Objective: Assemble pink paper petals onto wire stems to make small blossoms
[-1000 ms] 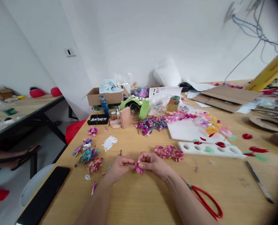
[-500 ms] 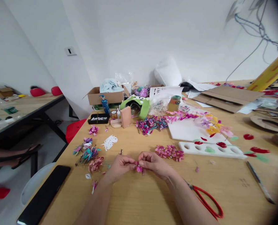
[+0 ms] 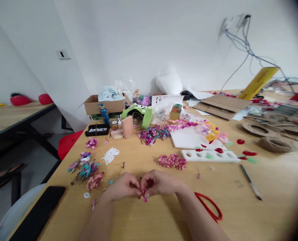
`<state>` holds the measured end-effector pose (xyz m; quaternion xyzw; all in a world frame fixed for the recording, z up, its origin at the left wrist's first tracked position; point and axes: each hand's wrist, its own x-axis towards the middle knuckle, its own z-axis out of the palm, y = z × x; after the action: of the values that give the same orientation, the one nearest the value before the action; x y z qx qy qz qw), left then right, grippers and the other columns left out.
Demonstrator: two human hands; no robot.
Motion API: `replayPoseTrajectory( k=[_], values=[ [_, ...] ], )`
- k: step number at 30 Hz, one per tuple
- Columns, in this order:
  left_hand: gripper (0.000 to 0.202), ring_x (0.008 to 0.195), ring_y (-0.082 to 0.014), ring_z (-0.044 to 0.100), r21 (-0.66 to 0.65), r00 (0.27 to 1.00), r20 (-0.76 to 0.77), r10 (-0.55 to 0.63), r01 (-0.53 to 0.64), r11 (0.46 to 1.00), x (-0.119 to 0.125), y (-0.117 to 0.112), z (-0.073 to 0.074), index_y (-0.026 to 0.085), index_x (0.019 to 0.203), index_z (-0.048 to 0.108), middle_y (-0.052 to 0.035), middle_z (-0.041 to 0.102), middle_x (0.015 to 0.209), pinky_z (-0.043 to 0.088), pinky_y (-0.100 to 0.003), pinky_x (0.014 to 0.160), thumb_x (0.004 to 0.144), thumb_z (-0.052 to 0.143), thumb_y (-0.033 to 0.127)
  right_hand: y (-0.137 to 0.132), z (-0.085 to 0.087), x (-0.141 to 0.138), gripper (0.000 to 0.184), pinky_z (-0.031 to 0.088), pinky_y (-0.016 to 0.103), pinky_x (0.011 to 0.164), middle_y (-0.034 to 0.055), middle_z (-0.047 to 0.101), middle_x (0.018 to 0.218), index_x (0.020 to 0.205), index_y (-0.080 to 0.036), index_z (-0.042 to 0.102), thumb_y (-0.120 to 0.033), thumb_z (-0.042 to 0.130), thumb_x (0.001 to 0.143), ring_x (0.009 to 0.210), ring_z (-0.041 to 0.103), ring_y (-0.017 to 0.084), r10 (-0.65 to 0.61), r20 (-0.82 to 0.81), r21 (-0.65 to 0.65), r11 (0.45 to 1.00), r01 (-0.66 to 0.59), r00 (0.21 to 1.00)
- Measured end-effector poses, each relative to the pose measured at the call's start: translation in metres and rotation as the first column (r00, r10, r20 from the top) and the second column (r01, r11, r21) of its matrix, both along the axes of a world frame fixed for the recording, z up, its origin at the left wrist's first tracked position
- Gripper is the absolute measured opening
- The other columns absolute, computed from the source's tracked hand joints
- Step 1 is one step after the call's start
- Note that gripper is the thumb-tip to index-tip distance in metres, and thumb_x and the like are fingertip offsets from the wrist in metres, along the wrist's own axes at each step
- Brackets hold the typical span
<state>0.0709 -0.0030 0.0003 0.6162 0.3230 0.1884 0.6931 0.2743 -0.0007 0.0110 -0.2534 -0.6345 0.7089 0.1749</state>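
A small magenta artificial flower is pinched between my two hands, low over the front middle of the table. My left hand has its thumb and fingertips closed on its left side. My right hand grips it from the right, fingers curled over; most of the flower is hidden by the fingers. Beyond my right hand lies a cluster of pink flowers. To the left of my left hand are salmon petals and teal petals. Red-handled scissors lie partly under my right forearm.
A black phone lies at the left table edge. White cut pieces, a wooden block and a blue pump bottle stand farther back. To the right are a white foam strip, a brush and a twine coil.
My hands have drawn closer together and slightly lower, and the flower now points down, more covered by the fingers. The view has turned to the right.
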Motion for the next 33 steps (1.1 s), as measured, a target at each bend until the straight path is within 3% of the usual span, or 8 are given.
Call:
replayPoseTrajectory(
  k=[7, 11, 17, 28, 33],
  values=[
    [0.032, 0.057, -0.0143, 0.057, -0.045, 0.992, -0.016, -0.125, 0.124, 0.991, -0.005, -0.002, 0.002, 0.016, 0.076, 0.077, -0.0064, 0.072, 0.069, 0.039, -0.022, 0.054, 0.062, 0.075, 0.045, -0.009, 0.015, -0.004, 0.017, 0.043, 0.019, 0.059, 0.0007, 0.067, 0.075, 0.080, -0.017, 0.070, -0.032, 0.072, 0.071, 0.068, 0.061, 0.012, 0.018, 0.120, 0.186, 0.982, -0.041, 0.993],
    [0.031, 0.067, -0.0186, 0.063, -0.045, 0.989, -0.025, -0.143, 0.142, 0.989, -0.004, -0.001, 0.003, 0.017, 0.075, 0.077, -0.0074, 0.073, 0.073, 0.044, -0.024, 0.060, 0.062, 0.076, 0.045, -0.011, 0.018, -0.002, 0.018, 0.043, 0.019, 0.061, 0.0013, 0.067, 0.077, 0.080, -0.017, 0.071, -0.033, 0.072, 0.072, 0.069, 0.061, 0.012, 0.014, 0.114, 0.189, 0.981, -0.036, 0.993],
    [0.030, 0.061, -0.0151, 0.060, -0.042, 0.990, -0.017, -0.140, 0.139, 0.989, -0.003, -0.001, 0.002, 0.016, 0.079, 0.076, -0.0062, 0.072, 0.072, 0.042, -0.022, 0.058, 0.064, 0.075, 0.042, -0.012, 0.015, 0.002, 0.029, 0.045, 0.022, 0.063, 0.0020, 0.068, 0.075, 0.080, -0.015, 0.071, -0.041, 0.075, 0.067, 0.067, 0.061, 0.013, -0.018, 0.056, 0.090, 0.996, 0.013, 0.998],
    [0.025, 0.060, -0.0123, 0.056, -0.050, 0.999, 0.032, -0.031, 0.033, 0.998, -0.001, 0.001, -0.003, 0.014, 0.072, 0.075, -0.0043, 0.069, 0.067, 0.040, -0.022, 0.061, 0.063, 0.076, 0.037, -0.016, 0.004, 0.004, 0.031, 0.046, 0.024, 0.067, 0.0038, 0.069, 0.080, 0.085, -0.014, 0.068, -0.033, 0.079, 0.063, 0.071, 0.063, 0.012, -0.102, -0.073, -0.120, 0.988, 0.093, 0.992],
    [0.024, 0.057, -0.0112, 0.054, -0.040, 1.000, 0.014, -0.006, 0.007, 0.999, 0.002, 0.002, -0.004, 0.013, 0.070, 0.075, -0.0026, 0.068, 0.063, 0.038, -0.022, 0.060, 0.060, 0.079, 0.034, -0.017, 0.003, 0.004, 0.034, 0.046, 0.022, 0.065, 0.0031, 0.068, 0.076, 0.087, -0.013, 0.071, -0.033, 0.080, 0.062, 0.065, 0.061, 0.010, -0.103, -0.057, -0.150, 0.984, 0.093, 0.993]
  ],
)
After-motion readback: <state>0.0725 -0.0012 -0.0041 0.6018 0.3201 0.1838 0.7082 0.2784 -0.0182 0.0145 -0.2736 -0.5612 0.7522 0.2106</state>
